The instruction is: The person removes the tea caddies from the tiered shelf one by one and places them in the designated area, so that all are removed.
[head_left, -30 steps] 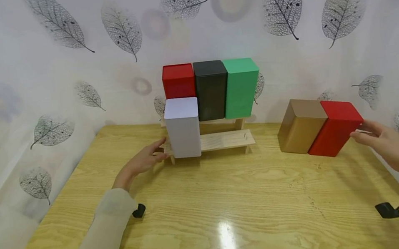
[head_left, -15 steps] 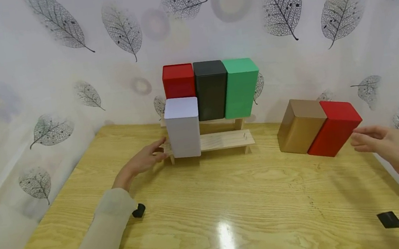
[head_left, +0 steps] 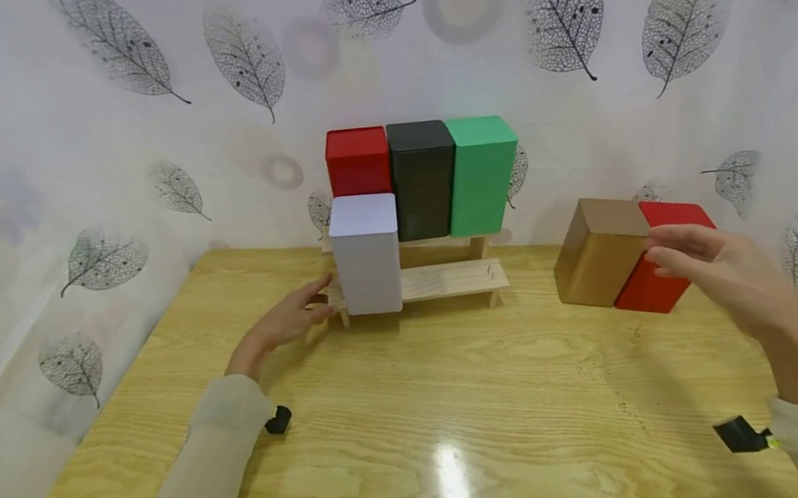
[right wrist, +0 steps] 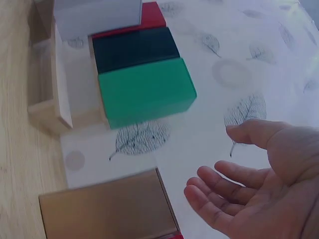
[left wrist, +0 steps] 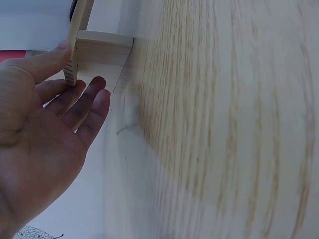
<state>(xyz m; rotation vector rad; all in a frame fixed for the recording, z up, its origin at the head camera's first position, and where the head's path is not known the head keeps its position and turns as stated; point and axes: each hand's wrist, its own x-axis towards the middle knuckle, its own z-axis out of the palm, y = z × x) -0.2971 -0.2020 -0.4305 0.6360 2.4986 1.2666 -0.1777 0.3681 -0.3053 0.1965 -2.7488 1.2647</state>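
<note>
At the left end of the wooden stand's lower step, my left hand (head_left: 288, 316) grips the board. In the left wrist view the thumb lies on one face of the stand (left wrist: 102, 47) and the fingers curl behind the other. A white box (head_left: 368, 261) stands upright on that step, beside the hand. My right hand (head_left: 727, 269) holds nothing; its fingers are loosely bent, and in the head view it covers part of a red box (head_left: 674, 214). Against that box leans a gold box (head_left: 604, 255), both tilted on the table. The right wrist view shows the gold box (right wrist: 104, 209) below the fingers.
On the upper step stand a red box (head_left: 357, 158), partly behind the white one, a black box (head_left: 425, 182) and a green box (head_left: 484, 179). A leaf-patterned white cloth (head_left: 247, 185) hangs behind the wooden table (head_left: 391, 418).
My right hand has left the right edge of the tilted red box, drawn back, then moved left in front of it. The left hand and the boxes stay put.
</note>
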